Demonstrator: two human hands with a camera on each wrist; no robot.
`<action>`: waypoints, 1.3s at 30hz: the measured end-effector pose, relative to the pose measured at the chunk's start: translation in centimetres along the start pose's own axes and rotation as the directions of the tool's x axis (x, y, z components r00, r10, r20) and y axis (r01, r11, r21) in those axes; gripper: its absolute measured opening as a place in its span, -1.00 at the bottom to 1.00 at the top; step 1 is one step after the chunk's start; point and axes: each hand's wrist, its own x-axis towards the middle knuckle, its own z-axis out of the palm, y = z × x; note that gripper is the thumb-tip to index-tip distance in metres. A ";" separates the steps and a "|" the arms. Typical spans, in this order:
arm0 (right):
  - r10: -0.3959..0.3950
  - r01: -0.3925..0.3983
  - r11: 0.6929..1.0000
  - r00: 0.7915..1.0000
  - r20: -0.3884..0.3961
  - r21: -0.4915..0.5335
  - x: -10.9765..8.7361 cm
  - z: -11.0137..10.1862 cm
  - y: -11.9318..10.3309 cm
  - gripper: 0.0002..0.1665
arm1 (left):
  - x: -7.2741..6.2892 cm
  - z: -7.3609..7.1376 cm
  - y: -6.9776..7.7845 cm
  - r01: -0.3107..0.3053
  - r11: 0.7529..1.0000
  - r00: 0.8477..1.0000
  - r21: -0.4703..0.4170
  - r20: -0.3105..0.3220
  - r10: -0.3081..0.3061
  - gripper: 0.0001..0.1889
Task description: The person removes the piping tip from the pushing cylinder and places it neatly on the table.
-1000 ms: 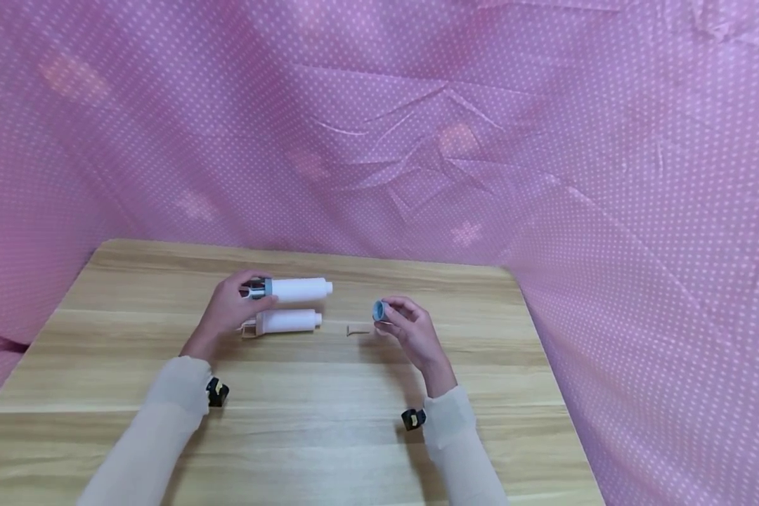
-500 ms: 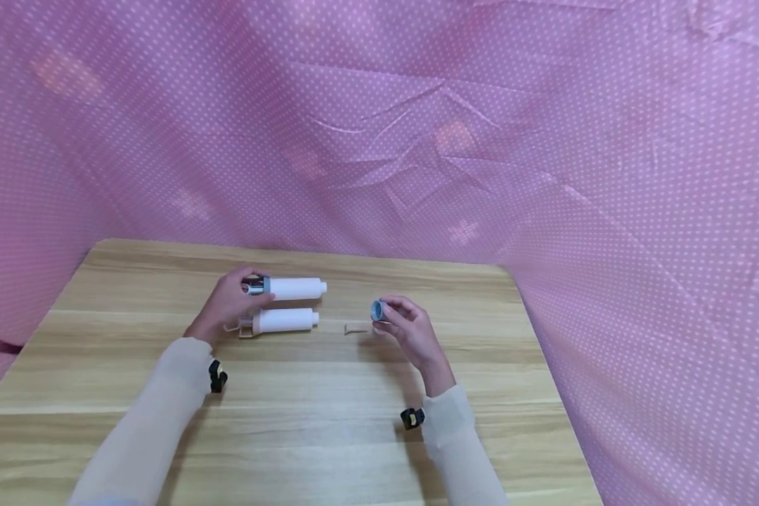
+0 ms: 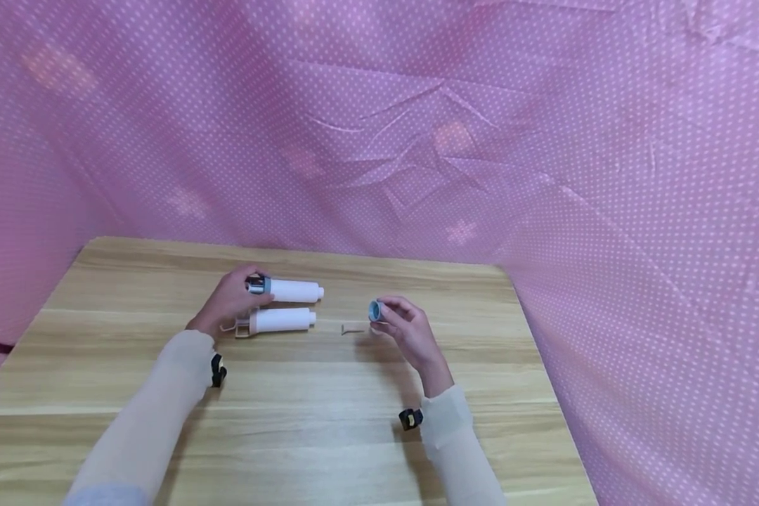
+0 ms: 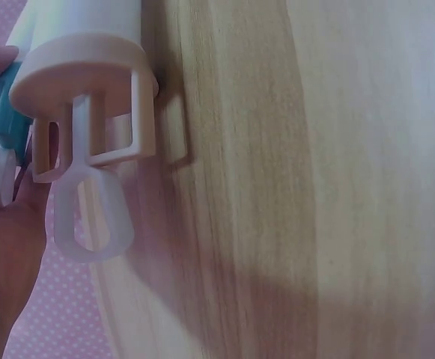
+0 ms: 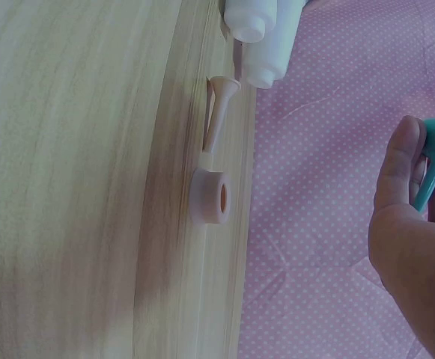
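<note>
One teal-collared tube was just beyond a peach-collared tube, which lay on the table. Both bodies were opaque white; what they held could not be seen. A pale rod, looped at its end, stuck out of the nearer one. The left hand gripped the teal collar between bent thumb and fingers. Above the wood, the right hand pinched a teal cup, hollow mouth toward the tubes. Near it lay a peach peg and a peach ring.
</note>
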 end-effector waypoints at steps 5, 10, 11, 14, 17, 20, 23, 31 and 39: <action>0.009 -0.009 1.000 1.000 -0.013 -0.005 -0.2 0.0 0.0 -0.74 | 0.3 0.1 -0.2 -0.017 1.000 1.000 0.003 0.020 0.017 -0.48; 0.005 -0.005 1.000 1.000 -0.012 -0.009 -0.2 0.0 -0.1 -0.74 | 0.6 0.0 -0.3 -0.029 0.999 0.999 0.029 0.025 0.028 -0.47; 0.004 -0.004 1.000 1.000 -0.011 -0.009 -0.2 0.0 -0.1 -0.75 | 0.6 -0.1 -0.3 -0.031 0.999 0.999 0.036 0.028 0.030 -0.47; 0.003 -0.003 1.000 1.000 -0.003 -0.004 -0.1 -0.1 0.0 -0.77 | 0.5 -0.2 -0.4 -0.029 0.998 0.999 0.058 0.044 0.026 -0.44; 0.003 -0.003 1.000 1.000 0.002 0.002 -0.1 -0.1 0.1 -0.76 | 0.4 -0.3 -0.8 -0.028 0.997 0.998 0.077 0.062 0.023 -0.41; 0.002 -0.002 1.000 1.000 0.002 0.004 -0.2 -0.1 0.2 -0.72 | 0.3 -0.3 -1.2 -0.023 0.997 0.998 0.079 0.063 0.018 -0.40; 0.005 -0.005 1.000 1.000 -0.005 -0.002 -0.1 -0.1 0.3 -0.67 | 0.3 -0.3 -1.4 -0.029 0.997 0.998 0.077 0.062 0.024 -0.40; 0.018 -0.018 0.999 1.000 -0.003 -0.034 0.0 0.0 0.3 -0.71 | 0.3 -0.3 -1.1 -0.023 0.999 0.999 0.043 0.049 0.021 -0.40; 0.023 -0.023 1.000 0.999 -0.024 -0.021 0.1 0.2 0.5 -0.82 | 0.0 -0.3 -0.5 -0.045 0.998 0.999 0.054 0.012 0.044 -0.38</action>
